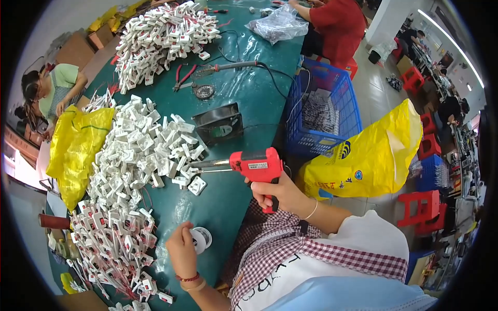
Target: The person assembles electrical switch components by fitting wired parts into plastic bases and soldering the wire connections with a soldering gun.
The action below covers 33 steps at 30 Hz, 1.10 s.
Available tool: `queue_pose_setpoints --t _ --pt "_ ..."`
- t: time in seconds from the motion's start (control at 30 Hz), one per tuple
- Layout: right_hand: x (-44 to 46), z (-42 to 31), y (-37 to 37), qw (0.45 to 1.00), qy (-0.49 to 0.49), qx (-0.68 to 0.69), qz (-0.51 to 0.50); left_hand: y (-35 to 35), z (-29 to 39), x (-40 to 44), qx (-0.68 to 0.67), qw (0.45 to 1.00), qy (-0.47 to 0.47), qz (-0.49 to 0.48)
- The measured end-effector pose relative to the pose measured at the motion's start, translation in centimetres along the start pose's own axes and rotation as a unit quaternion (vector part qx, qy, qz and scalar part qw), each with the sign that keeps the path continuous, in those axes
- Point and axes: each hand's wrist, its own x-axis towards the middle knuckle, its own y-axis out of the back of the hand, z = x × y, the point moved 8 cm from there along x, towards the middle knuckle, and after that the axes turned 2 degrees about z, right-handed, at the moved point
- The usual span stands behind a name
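A red and black soldering gun (pixel 258 165) is held by its grip in my right hand (pixel 275 193), my fingers wrapped round the handle. Its long metal tip points left, towards a heap of small white plastic housings (pixel 148 142). Lower down on the green table, my left hand (pixel 181 250) is curled with its fingers at the edge of a white spool (pixel 201 240), which it appears to grip. Part of the spool is hidden behind the fingers. One loose white housing (pixel 197 185) lies just below the gun's tip.
More heaps of white parts with red wires (pixel 111 241) cover the table's left side. Beyond the gun stand a black fan (pixel 220 123), red pliers (pixel 184 76) and a soldering iron in its stand (pixel 228 66). A blue crate (pixel 324 142) and yellow sack (pixel 363 155) are at right. Two co-workers sit nearby.
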Motion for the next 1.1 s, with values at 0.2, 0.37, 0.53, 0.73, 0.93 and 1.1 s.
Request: queue_pose_setpoints --t 0.2,0.37,0.53,0.73,0.93,1.1 --pt "-0.5 0.4 0.1 1.000 0.012 0.019 -0.002 -0.9 2.0 -0.1 0.145 0.985 -0.082 0.039" --pt "-1.9 0.2 0.0 0.999 0.018 0.031 -0.013 -1.2 2.8 0.4 0.174 0.976 -0.124 -0.031" --pt "-3.3 0.4 0.7 0.999 0.027 0.027 -0.003 -2.1 3.8 0.1 0.258 0.952 -0.164 -0.019" --pt "-5.0 -0.1 1.5 0.999 0.026 0.001 0.022 -1.5 2.6 -0.5 0.255 0.951 -0.172 0.015" --pt "-6.1 -1.8 1.6 0.997 0.065 -0.027 0.041 -1.5 2.7 -0.3 0.243 0.954 -0.172 -0.016" --pt "-6.4 -0.7 2.8 0.994 0.077 -0.031 0.073 -1.9 2.5 0.3 0.274 0.949 -0.156 -0.014"
